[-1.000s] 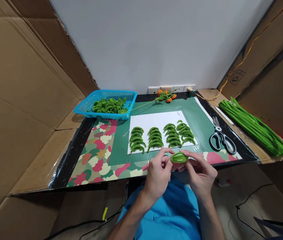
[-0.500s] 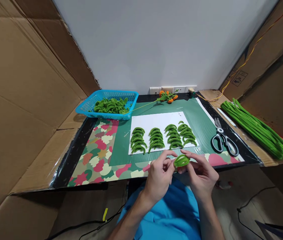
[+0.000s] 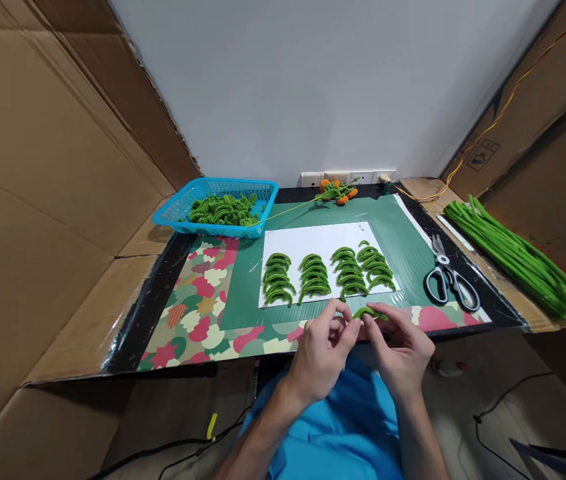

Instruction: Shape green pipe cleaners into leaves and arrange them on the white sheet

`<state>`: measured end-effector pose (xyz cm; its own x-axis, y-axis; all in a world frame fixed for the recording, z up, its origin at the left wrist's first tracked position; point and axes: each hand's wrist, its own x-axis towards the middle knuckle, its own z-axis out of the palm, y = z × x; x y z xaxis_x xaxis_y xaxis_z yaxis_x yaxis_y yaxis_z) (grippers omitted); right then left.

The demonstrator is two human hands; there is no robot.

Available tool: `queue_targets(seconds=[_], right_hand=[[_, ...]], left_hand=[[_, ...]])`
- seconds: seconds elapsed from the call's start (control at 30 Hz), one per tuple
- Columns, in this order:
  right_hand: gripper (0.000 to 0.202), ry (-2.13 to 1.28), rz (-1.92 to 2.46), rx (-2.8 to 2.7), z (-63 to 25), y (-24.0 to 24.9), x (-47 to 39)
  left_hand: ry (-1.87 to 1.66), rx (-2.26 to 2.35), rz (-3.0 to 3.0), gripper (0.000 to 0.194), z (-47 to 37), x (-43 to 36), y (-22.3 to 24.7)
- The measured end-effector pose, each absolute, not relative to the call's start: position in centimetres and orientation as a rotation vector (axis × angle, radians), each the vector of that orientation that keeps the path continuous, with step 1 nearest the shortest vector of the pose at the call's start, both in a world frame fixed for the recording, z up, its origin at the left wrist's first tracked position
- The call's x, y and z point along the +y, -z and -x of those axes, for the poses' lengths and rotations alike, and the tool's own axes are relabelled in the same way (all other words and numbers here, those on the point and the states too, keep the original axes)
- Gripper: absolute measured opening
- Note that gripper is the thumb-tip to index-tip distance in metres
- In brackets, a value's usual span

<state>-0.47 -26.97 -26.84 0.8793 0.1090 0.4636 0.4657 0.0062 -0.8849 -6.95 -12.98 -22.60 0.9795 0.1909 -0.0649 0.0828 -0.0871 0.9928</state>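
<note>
Between my fingertips is a green pipe-cleaner leaf [image 3: 364,311], bent into an arc near the front edge of the table. My left hand [image 3: 323,343] pinches its left end with thumb and forefinger. On the other side, my right hand [image 3: 400,343] grips it, the thumb pressed against its near side; part of the leaf is hidden by the fingers. Just beyond my hands lies a white sheet [image 3: 313,238] bearing rows of curved green pipe-cleaner leaves [image 3: 315,275], with one small piece [image 3: 363,243] at the top of the rightmost row.
A blue basket [image 3: 163,217] of green leaves stands at the back left. Orange flowers on a stem [image 3: 339,191] lie at the back. Scissors [image 3: 443,273] rest to the right, beside a bundle of green pipe cleaners [image 3: 517,257]. Cardboard walls [image 3: 47,153] flank the table.
The leaf has turned from its open, looped face to a thin arched edge, and my fingers have closed in around it. My right thumb has moved up against it.
</note>
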Motion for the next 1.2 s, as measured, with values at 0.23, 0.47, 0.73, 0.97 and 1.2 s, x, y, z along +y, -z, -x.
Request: queue_targets(seconds=[0.23, 0.47, 0.73, 0.97, 1.2], right_hand=[[0.018, 0.233, 1.475, -0.473, 0.3, 26.6, -27.0], [0.023, 0.294, 1.602, -0.551, 0.1, 26.8, -27.2], [0.026, 0.354, 1.676, -0.601, 0.3, 26.0, -26.7], [0.021, 0.372, 1.704, -0.607, 0.3, 25.9, -26.1], [0.023, 0.375, 1.724, -0.605, 0.4, 25.8, -26.2]], left_hand=[[-0.087, 0.243, -1.673, 0.033, 6.4, -13.2, 22.3], [-0.103, 0.245, -1.801, 0.024, 6.0, -13.3, 22.3], [-0.146, 0.308, -1.883, 0.018, 6.1, -13.7, 22.6], [-0.166, 0.315, -1.928, 0.010, 5.8, -13.7, 22.6], [-0.158, 0.308, -1.991, 0.006, 5.7, -14.0, 22.4]])
